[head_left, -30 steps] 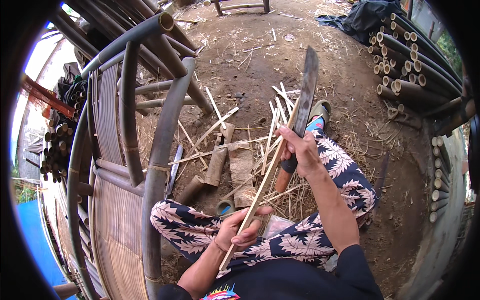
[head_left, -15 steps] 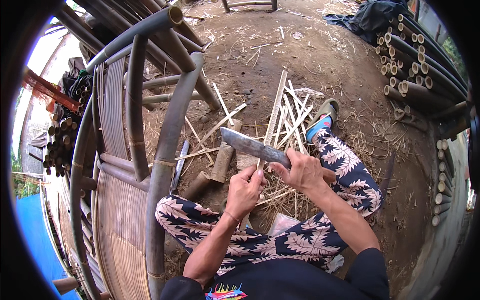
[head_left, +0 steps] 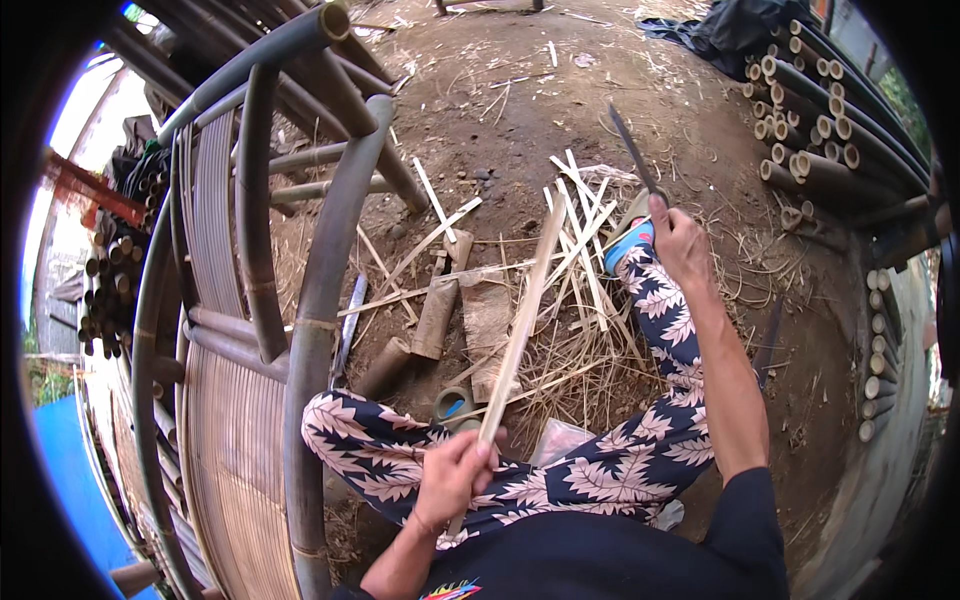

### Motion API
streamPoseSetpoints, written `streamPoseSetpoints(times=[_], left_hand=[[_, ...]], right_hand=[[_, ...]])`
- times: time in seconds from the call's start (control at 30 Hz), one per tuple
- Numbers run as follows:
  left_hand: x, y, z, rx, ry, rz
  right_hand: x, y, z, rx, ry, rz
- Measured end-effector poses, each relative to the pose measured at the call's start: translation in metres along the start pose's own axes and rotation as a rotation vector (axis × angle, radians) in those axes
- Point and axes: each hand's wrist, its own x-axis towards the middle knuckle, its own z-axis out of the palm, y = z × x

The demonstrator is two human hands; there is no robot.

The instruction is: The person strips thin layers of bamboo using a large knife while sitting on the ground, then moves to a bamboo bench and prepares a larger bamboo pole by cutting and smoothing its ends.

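Note:
My left hand (head_left: 457,472) is closed round the lower part of a long pale bamboo strip (head_left: 522,325), held slanting up and away in front of my lap. My right hand (head_left: 681,246) grips the handle of a large knife (head_left: 632,152) out to the right, above my foot. Its dark blade points up and away, seen nearly edge-on, well apart from the strip. Beneath the strip lies a wooden block (head_left: 487,330) on the ground. Several thin split strips (head_left: 590,235) lie crossed beyond it, with a heap of shavings (head_left: 585,370) nearer my legs.
A bamboo chair (head_left: 318,340) stands close on my left. Short bamboo pieces (head_left: 437,315) and another blade (head_left: 350,320) lie beside it. Bamboo poles (head_left: 830,135) are stacked at the far right. A second long blade (head_left: 772,340) lies right of my knee.
My right hand has swung the knife right and away from the strip, its blade turning upward. My left hand has drawn back toward my lap with the strip.

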Motion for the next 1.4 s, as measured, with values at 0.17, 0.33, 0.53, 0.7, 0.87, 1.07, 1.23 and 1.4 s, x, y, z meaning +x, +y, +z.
streamPoseSetpoints(times=[0.17, 0.33, 0.53, 0.7, 0.87, 1.07, 1.23, 1.4], left_hand=[[0.082, 0.036, 0.017, -0.160, 0.043, 0.070], [0.070, 0.028, 0.031, -0.024, 0.071, 0.120], [0.019, -0.003, 0.029, -0.009, -0.016, 0.011], [0.033, 0.018, 0.013, 0.029, 0.018, 0.073], [0.104, 0.049, 0.022, -0.003, 0.002, 0.173], [0.106, 0.041, 0.028, -0.003, 0.069, 0.168], [0.094, 0.033, 0.026, -0.029, 0.074, 0.132], [0.066, 0.020, 0.016, 0.128, 0.031, 0.063]], right_hand=[[-0.107, -0.070, 0.048, -0.022, -0.194, -0.440], [-0.105, -0.062, 0.064, -0.082, -0.045, -0.501], [-0.019, -0.015, 0.016, -0.172, 0.028, -0.205], [-0.031, -0.044, -0.016, -0.004, -0.101, -0.079], [-0.103, -0.069, 0.040, -0.126, -0.150, -0.449], [-0.100, -0.062, 0.056, -0.156, -0.111, -0.481], [-0.087, -0.051, 0.063, -0.187, -0.075, -0.522], [-0.063, -0.040, 0.053, -0.170, -0.172, -0.264]])
